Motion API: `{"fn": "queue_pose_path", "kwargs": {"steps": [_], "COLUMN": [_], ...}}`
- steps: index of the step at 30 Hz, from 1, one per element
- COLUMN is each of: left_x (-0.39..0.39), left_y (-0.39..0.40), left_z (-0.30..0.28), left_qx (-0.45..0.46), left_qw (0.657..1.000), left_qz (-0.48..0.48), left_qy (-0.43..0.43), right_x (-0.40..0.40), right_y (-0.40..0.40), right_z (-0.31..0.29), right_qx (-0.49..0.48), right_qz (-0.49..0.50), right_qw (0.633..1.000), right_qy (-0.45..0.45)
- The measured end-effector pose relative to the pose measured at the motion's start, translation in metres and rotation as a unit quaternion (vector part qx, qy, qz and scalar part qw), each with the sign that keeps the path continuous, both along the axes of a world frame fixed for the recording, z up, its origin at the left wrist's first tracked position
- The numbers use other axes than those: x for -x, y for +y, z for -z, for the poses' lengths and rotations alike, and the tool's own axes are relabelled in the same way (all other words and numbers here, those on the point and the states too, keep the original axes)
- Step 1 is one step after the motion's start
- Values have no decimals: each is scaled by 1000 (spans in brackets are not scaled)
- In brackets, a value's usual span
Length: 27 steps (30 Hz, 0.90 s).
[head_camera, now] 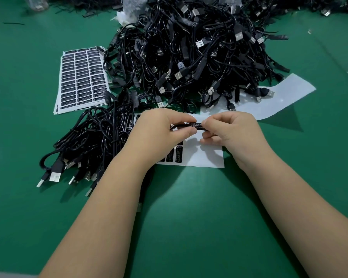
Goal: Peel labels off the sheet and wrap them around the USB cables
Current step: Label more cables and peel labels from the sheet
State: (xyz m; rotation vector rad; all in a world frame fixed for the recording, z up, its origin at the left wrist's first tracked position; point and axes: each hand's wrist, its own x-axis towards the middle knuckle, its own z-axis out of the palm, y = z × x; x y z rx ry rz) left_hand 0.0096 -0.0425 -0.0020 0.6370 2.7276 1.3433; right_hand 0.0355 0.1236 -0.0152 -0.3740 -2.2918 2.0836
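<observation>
Black glossy label (196, 125) with white print reads "LED CONTROL…" on its top line – the smaller lines under it are too fine to read. It sits around a thin black USB cable (178, 127) held between both hands, just above the white, mostly peeled label sheet (207, 157) near the middle of the green matte tabletop (189, 217).

Left hand (159, 133) has its fingers curled, thumb and fingertips pinching the cable at the label's left end. Right hand (233, 131) is also curled, thumb and forefinger pinching the label's right end, lower fingers tucked under it.

The sheet under the hands is smooth white backing paper, rectangular, with a few black rectangular labels left beneath the left hand; their text is unreadable.

A full stack of white sheets covered in rows of black labels (81, 79) lies toward the far left of the tabletop – print too small to read.

Large tangled heap of black rubbery cables with silver metal USB plugs (189, 57) sits at the far middle, partly on a curled empty white backing sheet (285, 95).

Smaller bundle of black cables, plugs pointing to the near left (88, 141), lies just left of the left hand, some showing labels.
</observation>
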Motion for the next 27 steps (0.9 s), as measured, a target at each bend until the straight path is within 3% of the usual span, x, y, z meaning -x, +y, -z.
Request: {"fn": "queue_pose_path", "kwargs": {"steps": [4, 9, 20, 27], "left_x": [0, 1, -2, 0], "left_y": [1, -1, 3, 4], "left_z": [1, 2, 0, 2], "left_qx": [36, 9, 9, -35], "left_qw": [998, 1000, 999, 996], "left_qz": [14, -1, -6, -43], "left_qy": [51, 1, 47, 64], "right_x": [0, 0, -1, 1], "right_y": [1, 4, 0, 1], "right_z": [-1, -2, -3, -7], "right_qx": [12, 31, -38, 90], "right_qz": [1, 8, 22, 56], "right_qw": [1000, 999, 998, 993], "right_qy": [1, 8, 36, 45]}}
